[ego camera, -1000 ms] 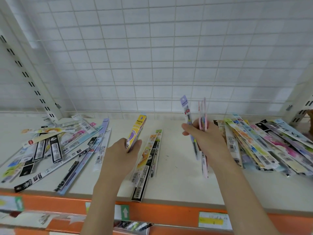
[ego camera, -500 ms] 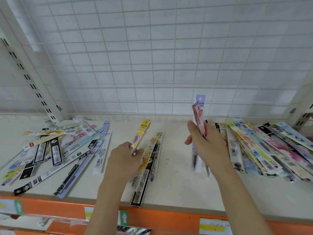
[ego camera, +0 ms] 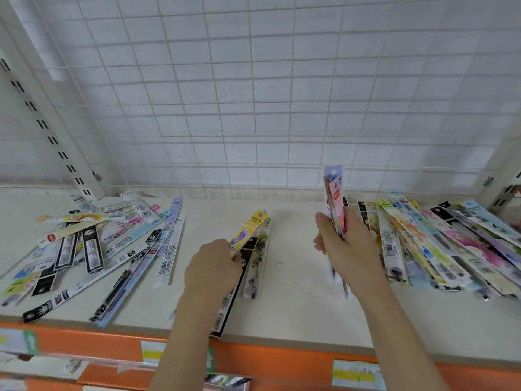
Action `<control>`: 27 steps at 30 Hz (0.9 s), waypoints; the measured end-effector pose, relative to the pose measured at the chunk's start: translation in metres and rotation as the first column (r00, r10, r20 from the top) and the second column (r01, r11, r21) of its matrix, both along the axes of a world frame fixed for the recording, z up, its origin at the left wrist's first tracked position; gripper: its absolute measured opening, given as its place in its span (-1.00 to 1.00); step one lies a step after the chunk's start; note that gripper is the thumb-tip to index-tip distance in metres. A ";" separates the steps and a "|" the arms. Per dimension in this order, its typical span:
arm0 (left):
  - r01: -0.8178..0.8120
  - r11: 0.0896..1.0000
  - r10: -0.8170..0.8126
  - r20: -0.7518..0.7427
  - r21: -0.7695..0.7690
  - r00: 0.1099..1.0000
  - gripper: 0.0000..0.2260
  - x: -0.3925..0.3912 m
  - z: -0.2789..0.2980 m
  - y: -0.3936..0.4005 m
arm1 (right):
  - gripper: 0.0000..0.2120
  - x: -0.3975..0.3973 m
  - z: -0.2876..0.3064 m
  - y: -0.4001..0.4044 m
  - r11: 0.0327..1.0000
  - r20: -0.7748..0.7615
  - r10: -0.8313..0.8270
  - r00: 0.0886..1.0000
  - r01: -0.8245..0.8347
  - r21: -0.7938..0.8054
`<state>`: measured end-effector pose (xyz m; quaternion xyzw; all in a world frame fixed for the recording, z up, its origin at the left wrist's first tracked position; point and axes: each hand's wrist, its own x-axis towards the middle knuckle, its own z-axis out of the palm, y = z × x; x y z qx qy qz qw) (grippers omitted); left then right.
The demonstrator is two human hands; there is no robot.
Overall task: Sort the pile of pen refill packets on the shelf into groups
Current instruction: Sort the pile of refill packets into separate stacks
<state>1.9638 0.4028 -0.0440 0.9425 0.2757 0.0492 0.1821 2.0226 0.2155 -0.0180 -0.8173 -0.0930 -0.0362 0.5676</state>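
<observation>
My left hand [ego camera: 212, 268] grips a yellow refill packet [ego camera: 249, 228] with a purple footprint, low over a small group of packets [ego camera: 255, 266] lying in the shelf's middle. My right hand [ego camera: 348, 245] holds a thin bundle of packets [ego camera: 335, 197] nearly upright, lilac and pink tops above my fingers, lower ends touching or just above the shelf. A loose heap of packets [ego camera: 93, 246] spreads over the left of the cream shelf [ego camera: 298, 300]. A denser, fanned heap [ego camera: 439, 249] fills the right side, just beyond my right hand.
A white wire grid [ego camera: 253, 94] backs the shelf, with slotted uprights at the left [ego camera: 48, 131] and far right. The shelf's front edge is an orange strip [ego camera: 282, 359] with price labels. More packets show on a lower level below.
My right hand has gathered its spread packets into one tight upright bundle and drifted right. My left hand has lowered the yellow packet toward the middle group.
</observation>
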 end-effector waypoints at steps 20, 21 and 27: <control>0.038 0.936 0.144 0.479 -0.351 0.866 -0.77 -0.043 0.049 0.032 | -0.72 -0.005 -0.001 0.021 0.924 -0.048 0.114 0.992 -0.124 -0.363; 0.014 0.939 0.152 0.450 -0.344 0.880 -0.75 -0.044 0.049 0.034 | -0.75 -0.005 -0.003 0.024 0.908 -0.067 0.126 0.990 -0.142 -0.394; 0.078 0.849 0.165 0.403 -0.523 0.900 -0.66 -0.048 0.041 0.049 | -0.80 -0.007 -0.010 0.040 0.860 -0.135 0.154 0.979 -0.200 -0.470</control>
